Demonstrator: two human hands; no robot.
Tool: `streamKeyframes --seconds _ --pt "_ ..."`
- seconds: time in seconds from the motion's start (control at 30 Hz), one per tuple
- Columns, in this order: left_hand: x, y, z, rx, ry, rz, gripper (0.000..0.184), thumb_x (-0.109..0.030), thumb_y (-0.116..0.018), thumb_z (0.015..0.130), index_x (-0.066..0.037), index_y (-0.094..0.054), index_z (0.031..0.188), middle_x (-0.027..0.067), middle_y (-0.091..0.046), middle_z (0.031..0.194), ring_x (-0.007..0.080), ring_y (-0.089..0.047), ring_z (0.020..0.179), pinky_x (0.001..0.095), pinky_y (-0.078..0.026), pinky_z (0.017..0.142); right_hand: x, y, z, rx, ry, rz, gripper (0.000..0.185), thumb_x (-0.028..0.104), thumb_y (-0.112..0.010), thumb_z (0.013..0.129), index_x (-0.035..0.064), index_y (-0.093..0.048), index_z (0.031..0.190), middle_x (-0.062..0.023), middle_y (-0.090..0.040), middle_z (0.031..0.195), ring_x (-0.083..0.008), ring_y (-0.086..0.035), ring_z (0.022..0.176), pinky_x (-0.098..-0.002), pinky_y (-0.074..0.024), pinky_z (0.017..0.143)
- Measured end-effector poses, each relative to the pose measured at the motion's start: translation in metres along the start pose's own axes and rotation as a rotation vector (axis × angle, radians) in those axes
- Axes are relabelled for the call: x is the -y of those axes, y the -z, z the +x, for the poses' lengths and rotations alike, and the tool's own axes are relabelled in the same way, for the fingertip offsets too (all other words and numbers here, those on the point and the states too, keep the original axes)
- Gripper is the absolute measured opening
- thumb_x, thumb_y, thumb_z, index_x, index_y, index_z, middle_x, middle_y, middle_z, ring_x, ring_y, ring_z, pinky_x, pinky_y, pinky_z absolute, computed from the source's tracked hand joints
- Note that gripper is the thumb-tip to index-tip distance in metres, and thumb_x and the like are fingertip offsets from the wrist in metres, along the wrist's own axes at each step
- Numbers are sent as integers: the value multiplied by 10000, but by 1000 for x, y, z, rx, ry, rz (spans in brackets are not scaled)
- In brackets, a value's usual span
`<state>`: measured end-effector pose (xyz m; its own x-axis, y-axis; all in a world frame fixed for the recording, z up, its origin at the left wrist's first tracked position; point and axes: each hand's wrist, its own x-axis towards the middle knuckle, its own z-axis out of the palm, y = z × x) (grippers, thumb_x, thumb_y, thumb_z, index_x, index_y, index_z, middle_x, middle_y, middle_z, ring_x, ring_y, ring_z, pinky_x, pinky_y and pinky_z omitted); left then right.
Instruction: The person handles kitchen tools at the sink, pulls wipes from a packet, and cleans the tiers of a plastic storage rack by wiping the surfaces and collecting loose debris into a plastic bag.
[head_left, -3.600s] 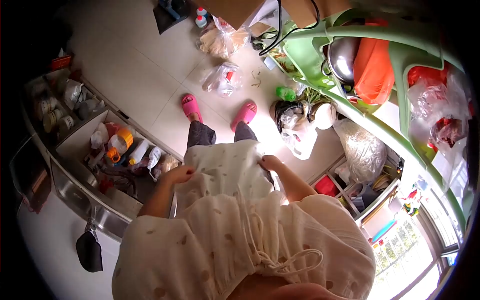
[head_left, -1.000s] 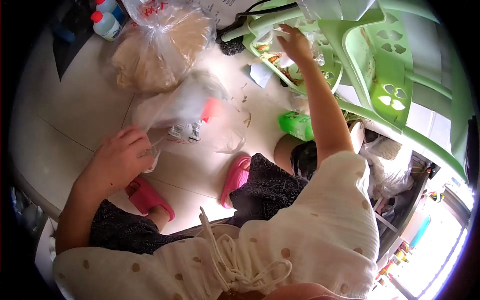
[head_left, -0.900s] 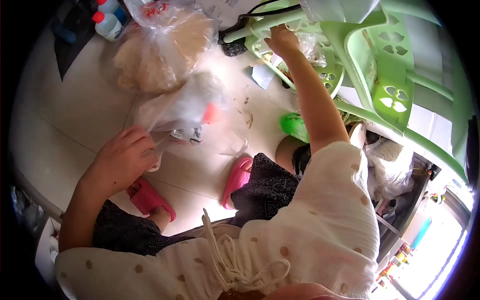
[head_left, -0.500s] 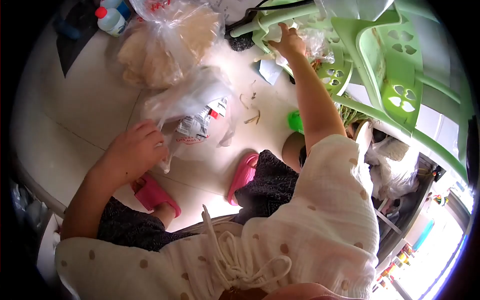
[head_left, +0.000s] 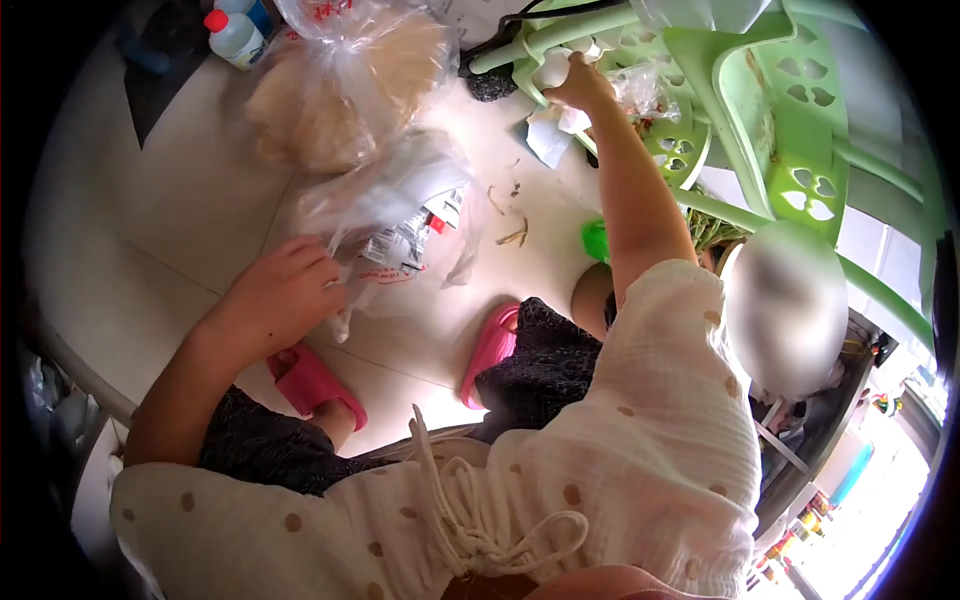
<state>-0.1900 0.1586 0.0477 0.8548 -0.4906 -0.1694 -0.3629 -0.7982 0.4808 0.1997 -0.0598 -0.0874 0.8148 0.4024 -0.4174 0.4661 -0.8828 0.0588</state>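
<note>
1. Left hand [head_left: 290, 295]: fingers bent and drawn together at the near left edge of a clear plastic bag [head_left: 462, 255]; the film appears pinched between them. The bag rests on the floor [head_left: 130, 270], its mouth side raised toward the hand.
2. Bag contents: printed packets [head_left: 398, 248], silvery and white with a touch of red, seen through the film.
3. Right hand [head_left: 580, 88]: arm extended to the left end of a green basket [head_left: 690, 130], thumb and fingers slightly spread around a white rounded item [head_left: 552, 68]. View is small and partly blocked here; it may be touching the item, but whether it grips cannot be told.
4. Close to the right hand: crumpled clear wrap [head_left: 642, 88] beside the wrist, and a pale sheet [head_left: 548, 138] below the basket's near left rim.
5. Step in hand, as judged: the right hand reaches for a pick-up while the left steadies the bag.
6. Demand of the position, as judged: a secure finger closure on the item, clearance over the basket rim, and a bag edge kept from slipping.
7. Surroundings: a tan-filled bag [head_left: 330, 95] lies just beyond the packets; a red-capped bottle [head_left: 236, 42] stands beyond its left side. A green bottle [head_left: 595, 241] lies partly hidden beside the right forearm.
</note>
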Motion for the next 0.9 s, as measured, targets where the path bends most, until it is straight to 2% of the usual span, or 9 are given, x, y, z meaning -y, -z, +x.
streamKeyframes --seconds 0.03,0.13,0.27,0.3,0.4,0.53,0.7,0.8,0.9 --pt "0 0 0 9 11 -4 64 -110 -550 626 -76 -557 680 49 -539 825 214 -491 893 341 -379 855 -6 -5 0 -65 32 29 844 436 -693 544 20 -340 1187 -191 -540 1032 -332 -541 939 -389 -446 797" --pt "1 -2 2 24 30 -9 65 -110 -551 626 -81 -561 683 48 -538 821 213 -490 895 338 -380 857 -22 -2 -14 -118 142 211 870 445 -698 534 4 -325 1185 -193 -538 1031 -347 -537 935 -374 -440 806" --pt "1 -5 2 -2 24 9 62 -109 -551 626 -88 -568 682 44 -534 807 212 -491 890 338 -383 851 -38 18 -45 -161 214 571 842 397 -734 565 -25 -327 1169 -165 -518 1086 -270 -521 982 -328 -415 833" --pt "0 -6 3 -12 20 13 60 -109 -550 627 -90 -569 680 43 -533 804 212 -492 887 339 -382 851 -37 25 -56 -106 172 711 789 346 -741 590 -21 -336 1159 -161 -516 1089 -233 -508 993 -313 -408 837" --pt "-1 -2 7 -96 -40 81 20 -109 -518 636 -99 -535 636 27 -502 709 196 -500 830 308 -399 813 -52 19 -75 1 300 959 744 309 -728 617 -18 -334 1157 -168 -516 1076 -231 -500 998 -318 -411 834" --pt "0 -2 6 -62 -22 24 29 -109 -515 647 -92 -537 655 36 -505 719 201 -500 835 313 -392 828 -51 22 -116 110 294 1237 712 241 -710 635 -17 -321 1172 -129 -524 1029 -213 -494 977 -325 -400 840" --pt "-1 -6 2 -82 -35 3 34 -106 -512 660 -84 -537 667 42 -512 737 206 -501 843 320 -379 855 -62 -18 -147 399 268 1377 773 389 -674 616 5 -349 1202 -111 -464 1112 -197 -448 1018 -310 -361 872" --pt "-3 -6 1 -68 -29 11 33 -104 -513 660 -83 -536 669 42 -513 740 205 -501 841 319 -374 868 -66 -46 -156 523 171 1473 781 403 -665 622 15 -342 1217 -93 -458 1113 -192 -430 1033 -316 -352 883" --pt "-2 -6 3 28 -7 -21 102 -101 -562 644 -57 -543 734 72 -528 811 239 -496 888 363 -367 875 -66 -66 -157 613 90 1500 789 408 -661 630 31 -327 1236 -84 -461 1108 -190 -448 1014 -320 -372 866"
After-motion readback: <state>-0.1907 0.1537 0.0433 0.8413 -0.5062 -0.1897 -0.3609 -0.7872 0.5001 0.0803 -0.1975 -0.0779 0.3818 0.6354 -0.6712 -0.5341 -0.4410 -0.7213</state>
